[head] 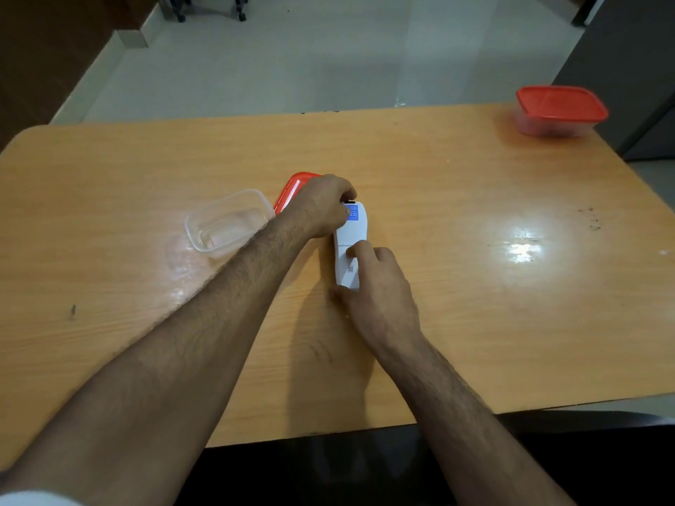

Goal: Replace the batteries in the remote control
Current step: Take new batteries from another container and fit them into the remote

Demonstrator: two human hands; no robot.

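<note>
A white remote control (349, 239) lies face down in the middle of the wooden table (456, 220), its blue label at the far end. My left hand (321, 206) grips the remote's far end, fingers curled over its top and left side. Around the remote's near end wraps my right hand (378, 283), with the thumb pressing on the back cover just below a seam. The back cover looks closed. No batteries are visible.
An open clear plastic container (228, 222) sits left of the remote, with its red lid (292, 189) lying behind my left hand. A closed red-lidded container (560, 111) stands at the table's far right corner. The table's near edge runs under my forearms.
</note>
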